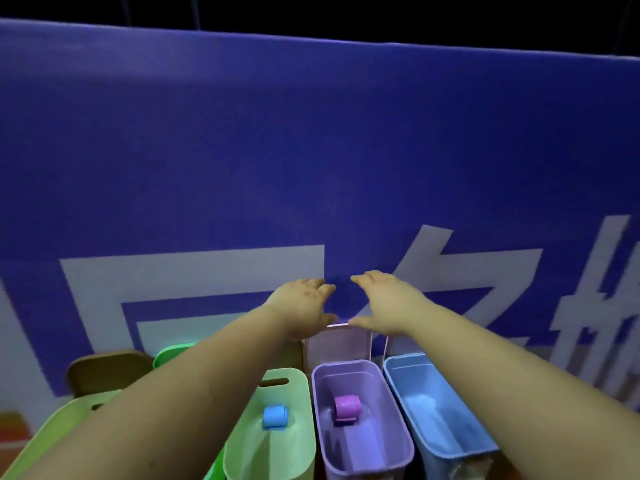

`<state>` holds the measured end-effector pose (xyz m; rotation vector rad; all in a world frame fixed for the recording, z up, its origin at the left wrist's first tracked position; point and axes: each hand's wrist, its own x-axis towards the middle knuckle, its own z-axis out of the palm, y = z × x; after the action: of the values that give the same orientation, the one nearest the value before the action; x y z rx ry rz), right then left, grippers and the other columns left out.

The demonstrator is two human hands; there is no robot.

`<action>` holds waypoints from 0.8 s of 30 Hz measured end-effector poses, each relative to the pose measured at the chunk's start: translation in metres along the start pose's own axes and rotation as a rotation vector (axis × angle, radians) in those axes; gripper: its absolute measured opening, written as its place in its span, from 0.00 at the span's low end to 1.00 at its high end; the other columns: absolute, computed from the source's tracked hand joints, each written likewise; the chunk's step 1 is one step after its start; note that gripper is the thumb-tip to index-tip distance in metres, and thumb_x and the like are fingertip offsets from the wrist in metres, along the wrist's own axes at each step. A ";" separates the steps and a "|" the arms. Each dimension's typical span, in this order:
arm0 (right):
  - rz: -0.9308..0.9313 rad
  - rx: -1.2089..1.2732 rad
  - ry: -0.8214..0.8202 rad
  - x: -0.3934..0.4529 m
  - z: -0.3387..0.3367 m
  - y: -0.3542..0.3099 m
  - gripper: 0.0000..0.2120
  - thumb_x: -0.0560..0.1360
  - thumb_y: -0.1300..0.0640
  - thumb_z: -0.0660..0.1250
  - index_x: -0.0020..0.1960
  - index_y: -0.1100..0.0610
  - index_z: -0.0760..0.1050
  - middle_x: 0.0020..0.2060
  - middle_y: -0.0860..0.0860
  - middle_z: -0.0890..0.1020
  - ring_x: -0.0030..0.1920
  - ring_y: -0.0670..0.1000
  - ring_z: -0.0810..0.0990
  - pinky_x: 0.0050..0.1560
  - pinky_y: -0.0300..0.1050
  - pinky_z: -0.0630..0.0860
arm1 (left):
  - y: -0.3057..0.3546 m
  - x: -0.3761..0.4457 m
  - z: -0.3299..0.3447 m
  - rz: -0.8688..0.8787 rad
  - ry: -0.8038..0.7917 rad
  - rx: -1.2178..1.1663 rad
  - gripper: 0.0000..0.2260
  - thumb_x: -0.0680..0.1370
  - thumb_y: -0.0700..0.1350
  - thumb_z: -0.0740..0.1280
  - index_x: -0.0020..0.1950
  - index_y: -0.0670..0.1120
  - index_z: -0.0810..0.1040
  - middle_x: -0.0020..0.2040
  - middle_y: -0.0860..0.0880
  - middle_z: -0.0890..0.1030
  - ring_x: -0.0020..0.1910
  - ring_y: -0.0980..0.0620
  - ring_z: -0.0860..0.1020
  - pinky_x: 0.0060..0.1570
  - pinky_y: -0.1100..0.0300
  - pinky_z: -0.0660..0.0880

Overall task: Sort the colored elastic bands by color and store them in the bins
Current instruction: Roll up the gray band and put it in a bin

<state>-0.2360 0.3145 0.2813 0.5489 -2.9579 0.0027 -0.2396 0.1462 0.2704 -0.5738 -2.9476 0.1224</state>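
As both arms reach out, left grip (304, 303) and right grip (384, 299) spread open, holding nothing

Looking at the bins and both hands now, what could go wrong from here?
1. The blue band lies in the green bin while the blue bin looks empty; it may stay missorted.
2. The left hand and right hand reach beyond the bins, forearms low over them, so a bin could be knocked.

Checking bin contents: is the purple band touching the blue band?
Apart. The head view shows the purple band in the purple bin, the blue band in the green bin.
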 end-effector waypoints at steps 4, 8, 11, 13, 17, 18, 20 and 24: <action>0.064 -0.007 0.008 -0.017 -0.012 -0.024 0.38 0.74 0.39 0.64 0.76 0.53 0.52 0.73 0.54 0.61 0.71 0.56 0.63 0.68 0.51 0.66 | -0.007 -0.020 -0.014 0.080 0.012 0.020 0.28 0.80 0.59 0.55 0.77 0.48 0.55 0.77 0.46 0.58 0.74 0.46 0.59 0.71 0.52 0.59; 0.160 -0.006 -0.006 -0.036 -0.016 -0.046 0.38 0.74 0.39 0.64 0.76 0.53 0.53 0.72 0.54 0.63 0.70 0.56 0.64 0.67 0.52 0.67 | -0.011 -0.035 -0.014 0.181 0.023 -0.009 0.29 0.80 0.61 0.53 0.76 0.47 0.58 0.75 0.46 0.62 0.72 0.46 0.62 0.70 0.51 0.61; 0.230 -0.003 -0.037 -0.054 -0.011 -0.054 0.38 0.73 0.39 0.65 0.76 0.53 0.54 0.72 0.54 0.63 0.70 0.56 0.64 0.67 0.52 0.66 | -0.007 -0.042 -0.004 0.243 0.028 -0.041 0.27 0.80 0.59 0.54 0.75 0.47 0.60 0.74 0.46 0.64 0.71 0.46 0.64 0.69 0.52 0.62; 0.259 -0.014 -0.048 -0.068 -0.006 -0.053 0.38 0.73 0.39 0.65 0.75 0.53 0.55 0.72 0.54 0.63 0.70 0.56 0.65 0.68 0.53 0.65 | 0.001 -0.046 0.005 0.275 0.029 -0.051 0.26 0.80 0.58 0.56 0.75 0.47 0.61 0.73 0.46 0.65 0.70 0.46 0.65 0.68 0.52 0.63; 0.263 -0.041 -0.059 -0.098 0.019 -0.042 0.36 0.73 0.39 0.65 0.74 0.54 0.57 0.71 0.54 0.65 0.70 0.55 0.65 0.67 0.51 0.66 | 0.029 -0.056 0.032 0.297 0.038 -0.084 0.26 0.79 0.58 0.57 0.73 0.46 0.63 0.71 0.45 0.67 0.69 0.46 0.65 0.67 0.53 0.62; 0.267 -0.048 -0.066 -0.106 0.029 -0.037 0.36 0.73 0.40 0.64 0.74 0.54 0.57 0.71 0.54 0.65 0.69 0.56 0.65 0.67 0.51 0.66 | 0.038 -0.058 0.041 0.298 0.045 -0.095 0.26 0.79 0.58 0.57 0.73 0.46 0.63 0.71 0.46 0.67 0.69 0.46 0.65 0.67 0.54 0.62; 0.291 -0.062 -0.098 -0.123 0.052 -0.024 0.35 0.74 0.39 0.64 0.74 0.54 0.57 0.70 0.54 0.65 0.69 0.56 0.66 0.67 0.51 0.66 | 0.056 -0.061 0.063 0.300 0.039 -0.112 0.25 0.80 0.58 0.57 0.73 0.47 0.63 0.71 0.46 0.67 0.69 0.46 0.65 0.68 0.53 0.62; 0.336 -0.079 -0.134 -0.158 0.113 0.007 0.35 0.74 0.39 0.63 0.74 0.53 0.58 0.69 0.53 0.65 0.69 0.55 0.66 0.66 0.50 0.66 | 0.099 -0.065 0.119 0.355 0.073 -0.090 0.25 0.80 0.57 0.57 0.74 0.46 0.62 0.72 0.46 0.66 0.70 0.46 0.64 0.68 0.54 0.60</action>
<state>-0.1070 0.3741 0.1491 0.0399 -3.1250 -0.1214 -0.1612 0.2064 0.1344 -1.0853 -2.7626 0.0032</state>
